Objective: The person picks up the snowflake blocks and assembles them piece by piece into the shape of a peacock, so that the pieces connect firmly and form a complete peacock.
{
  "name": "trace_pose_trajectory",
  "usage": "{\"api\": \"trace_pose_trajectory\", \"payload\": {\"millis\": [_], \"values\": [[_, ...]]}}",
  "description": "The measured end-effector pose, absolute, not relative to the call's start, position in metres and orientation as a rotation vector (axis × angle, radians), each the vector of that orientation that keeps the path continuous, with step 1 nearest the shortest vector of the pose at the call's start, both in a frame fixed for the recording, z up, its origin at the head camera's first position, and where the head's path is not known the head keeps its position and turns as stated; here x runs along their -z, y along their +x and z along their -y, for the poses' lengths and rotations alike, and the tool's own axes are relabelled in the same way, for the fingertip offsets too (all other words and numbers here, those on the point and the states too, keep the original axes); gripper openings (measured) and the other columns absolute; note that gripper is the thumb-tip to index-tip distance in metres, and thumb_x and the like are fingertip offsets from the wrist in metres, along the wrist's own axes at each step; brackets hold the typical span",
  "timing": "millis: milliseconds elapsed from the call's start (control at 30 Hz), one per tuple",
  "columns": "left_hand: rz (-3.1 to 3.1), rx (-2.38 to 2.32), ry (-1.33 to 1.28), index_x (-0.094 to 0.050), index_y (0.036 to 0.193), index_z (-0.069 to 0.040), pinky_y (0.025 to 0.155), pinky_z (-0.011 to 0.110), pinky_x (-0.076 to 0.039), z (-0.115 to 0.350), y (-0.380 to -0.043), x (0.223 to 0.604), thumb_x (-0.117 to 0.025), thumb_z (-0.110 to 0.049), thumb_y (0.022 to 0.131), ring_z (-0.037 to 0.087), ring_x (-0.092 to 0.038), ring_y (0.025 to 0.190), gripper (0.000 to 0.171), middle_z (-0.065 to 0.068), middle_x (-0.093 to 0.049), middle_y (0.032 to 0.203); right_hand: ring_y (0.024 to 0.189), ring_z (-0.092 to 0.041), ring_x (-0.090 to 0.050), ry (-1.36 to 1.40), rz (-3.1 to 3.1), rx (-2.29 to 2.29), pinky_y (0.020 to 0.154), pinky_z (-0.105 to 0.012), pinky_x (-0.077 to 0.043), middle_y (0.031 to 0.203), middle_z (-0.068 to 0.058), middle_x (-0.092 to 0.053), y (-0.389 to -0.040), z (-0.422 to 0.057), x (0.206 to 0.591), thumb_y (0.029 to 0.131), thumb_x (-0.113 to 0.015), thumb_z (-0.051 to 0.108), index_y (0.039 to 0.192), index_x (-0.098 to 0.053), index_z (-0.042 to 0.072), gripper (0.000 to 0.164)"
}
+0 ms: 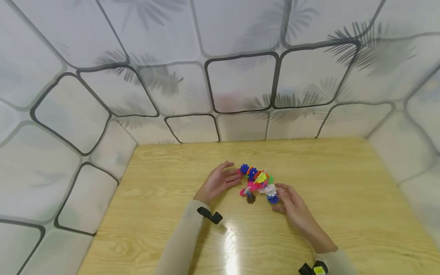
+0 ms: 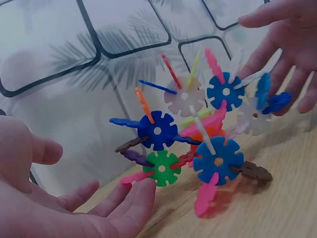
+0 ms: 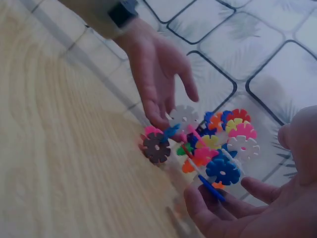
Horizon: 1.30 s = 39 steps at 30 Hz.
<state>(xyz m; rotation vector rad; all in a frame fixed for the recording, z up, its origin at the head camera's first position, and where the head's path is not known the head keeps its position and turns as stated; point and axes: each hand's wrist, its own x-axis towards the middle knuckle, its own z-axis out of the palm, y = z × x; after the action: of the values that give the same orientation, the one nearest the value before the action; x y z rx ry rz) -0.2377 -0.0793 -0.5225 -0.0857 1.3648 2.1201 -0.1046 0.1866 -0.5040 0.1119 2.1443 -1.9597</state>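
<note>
A cluster of interlocking snowflake discs [image 1: 255, 186] in blue, pink, white, green, orange, yellow and brown stands on the wooden table between the two hands. On its left side is the left hand [image 1: 219, 181], palm turned inward and fingers loosely extended. Its fingertips lie right at a pink disc [image 2: 133, 177] slotted into a green disc [image 2: 169, 174], the thumb well apart. From the right, the right hand [image 1: 295, 209] reaches to the cluster's white and blue end. There its relaxed fingers touch a blue disc [image 3: 214, 189] from below, with the thumb held off.
The pale wooden table [image 1: 165, 179] runs back to a wall [image 1: 240, 84] with a stone outline and palm-leaf pattern, which also rises at both sides. Black straps [image 1: 209, 215] circle both wrists over light sleeves. A bright reflection lies on the table in front of the cluster.
</note>
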Motion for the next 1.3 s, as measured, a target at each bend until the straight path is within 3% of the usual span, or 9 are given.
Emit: {"api": "trace_pose_trajectory", "payload": {"millis": [200, 400, 567, 667, 800, 967, 1100, 1233, 1300], "values": [[-1.367, -2.13, -0.057, -0.023, 0.168, 0.003, 0.132, 0.058, -0.034, 0.087, -0.213, 0.518, -0.036, -0.031, 0.119, 0.056, -0.033, 0.16, 0.061, 0.037, -0.024, 0.174, 0.149, -0.047, -0.046, 0.083, -2.254, 1.872, 0.095, -0.025, -0.062, 0.169, -0.032, -0.036, -0.122, -0.205, 0.502, 0.122, -0.031, 0.034, 0.164, -0.03, -0.006, 0.058], [-1.334, -2.156, -0.033, -0.028, 0.159, 0.001, 0.128, 0.056, -0.041, 0.085, -0.195, 0.511, -0.041, -0.027, 0.118, 0.055, -0.037, 0.158, 0.052, 0.035, -0.03, 0.168, 0.138, -0.043, -0.058, 0.133, -2.332, 1.822, 0.093, -0.02, -0.062, 0.167, -0.031, -0.039, -0.147, -0.215, 0.512, 0.122, -0.029, 0.036, 0.163, -0.032, -0.006, 0.06], [-1.33, -2.196, -0.078, -0.032, 0.155, 0.001, 0.127, 0.054, -0.045, 0.089, -0.183, 0.51, -0.044, -0.025, 0.117, 0.05, -0.046, 0.153, 0.047, 0.027, -0.041, 0.158, 0.138, -0.043, -0.061, 0.132, -2.304, 1.847, 0.1, -0.028, -0.063, 0.166, -0.03, -0.041, -0.163, -0.211, 0.522, 0.12, -0.027, 0.046, 0.165, -0.032, -0.004, 0.067], [-1.363, -2.191, -0.079, -0.028, 0.159, 0.004, 0.127, 0.052, -0.045, 0.092, -0.178, 0.513, -0.041, -0.024, 0.118, 0.045, -0.05, 0.15, 0.051, 0.022, -0.045, 0.151, 0.134, -0.042, -0.064, 0.145, -2.306, 1.85, 0.103, -0.032, -0.062, 0.165, -0.029, -0.043, -0.163, -0.206, 0.524, 0.12, -0.027, 0.049, 0.164, -0.034, -0.002, 0.068], [-1.37, -2.207, -0.077, -0.027, 0.161, 0.006, 0.129, 0.051, -0.043, 0.094, -0.178, 0.517, -0.037, -0.023, 0.119, 0.041, -0.052, 0.148, 0.052, 0.02, -0.047, 0.15, 0.127, -0.037, -0.066, 0.197, -2.324, 1.831, 0.103, -0.027, -0.061, 0.161, -0.027, -0.048, -0.154, -0.203, 0.525, 0.119, -0.029, 0.05, 0.164, -0.036, -0.001, 0.068], [-1.407, -2.23, -0.06, -0.026, 0.161, 0.008, 0.132, 0.051, -0.038, 0.094, -0.18, 0.518, -0.038, -0.019, 0.118, 0.043, -0.045, 0.153, 0.053, 0.031, -0.038, 0.161, 0.135, -0.038, -0.063, 0.204, -2.325, 1.819, 0.106, -0.024, -0.058, 0.162, -0.027, -0.048, -0.145, -0.202, 0.525, 0.119, -0.028, 0.051, 0.165, -0.035, -0.001, 0.069], [-1.47, -2.223, -0.049, -0.024, 0.163, 0.009, 0.135, 0.051, -0.033, 0.092, -0.18, 0.518, -0.037, -0.017, 0.118, 0.043, -0.041, 0.155, 0.054, 0.035, -0.031, 0.167, 0.151, -0.043, -0.05, 0.171, -2.342, 1.827, 0.117, -0.04, -0.055, 0.17, -0.027, -0.041, -0.138, -0.203, 0.52, 0.12, -0.028, 0.046, 0.165, -0.034, -0.002, 0.066], [-1.648, -2.221, -0.053, -0.033, 0.159, 0.007, 0.132, 0.055, -0.036, 0.092, -0.179, 0.516, -0.042, -0.016, 0.117, 0.04, -0.045, 0.15, 0.049, 0.031, -0.037, 0.163, 0.156, -0.047, -0.042, 0.142, -2.497, 1.731, 0.123, -0.061, -0.045, 0.169, -0.028, -0.041, -0.131, -0.21, 0.516, 0.12, -0.031, 0.046, 0.165, -0.036, 0.0, 0.064], [-1.906, -2.143, 0.028, -0.038, 0.158, 0.003, 0.13, 0.058, -0.038, 0.092, -0.177, 0.514, -0.048, -0.019, 0.116, 0.039, -0.046, 0.151, 0.049, 0.027, -0.041, 0.163, 0.155, -0.05, -0.041, 0.075, -2.641, 1.65, 0.122, -0.069, -0.042, 0.167, -0.029, -0.041, -0.128, -0.213, 0.516, 0.12, -0.039, 0.041, 0.165, -0.037, 0.001, 0.06]]}}
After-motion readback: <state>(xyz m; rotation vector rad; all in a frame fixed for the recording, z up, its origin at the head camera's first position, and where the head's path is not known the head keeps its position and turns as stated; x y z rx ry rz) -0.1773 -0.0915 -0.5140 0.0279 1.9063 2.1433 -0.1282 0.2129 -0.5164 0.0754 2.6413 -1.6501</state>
